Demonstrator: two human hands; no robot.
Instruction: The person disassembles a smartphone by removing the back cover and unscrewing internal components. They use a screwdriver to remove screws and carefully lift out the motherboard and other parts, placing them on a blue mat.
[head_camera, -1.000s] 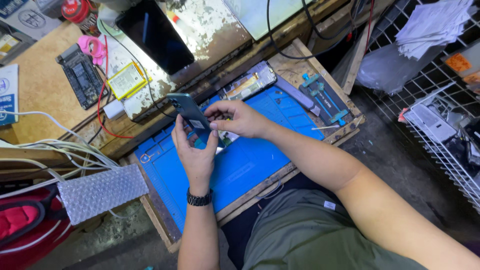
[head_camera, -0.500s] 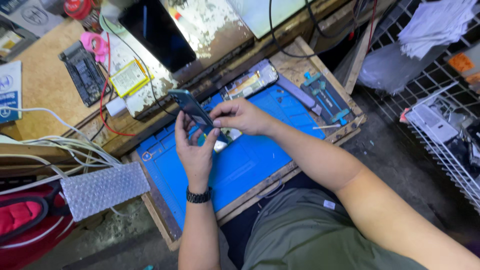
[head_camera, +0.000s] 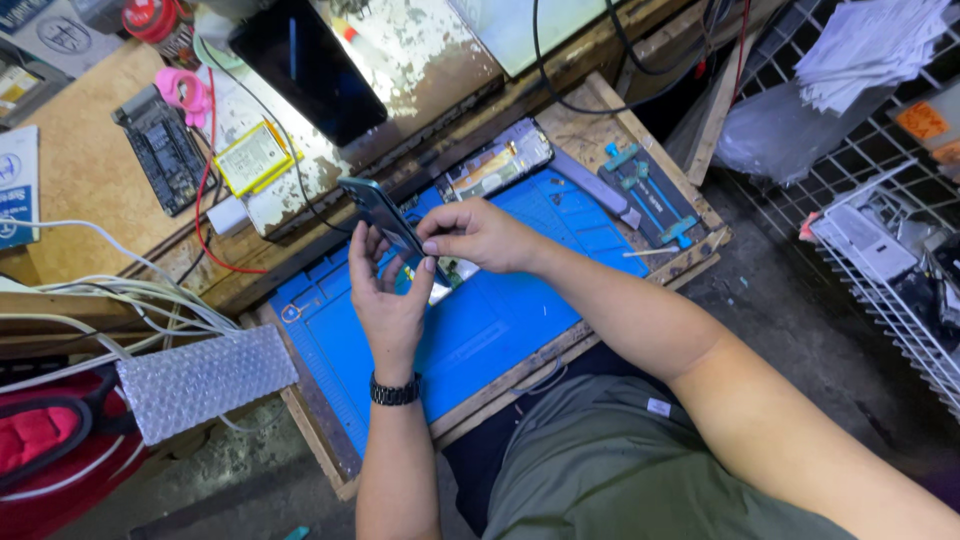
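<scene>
Person is wearing a black wristwatch (head_camera: 395, 390) on left wrist; arms are showing bare; olive-green trousers (head_camera: 620, 470) are bearing a small white tag (head_camera: 658, 407).

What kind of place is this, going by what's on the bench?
Most likely a phone repair bench. Both hands hold a dark phone over a blue repair mat, with an opened phone frame, a loose battery and a circuit board lying nearby.
</scene>
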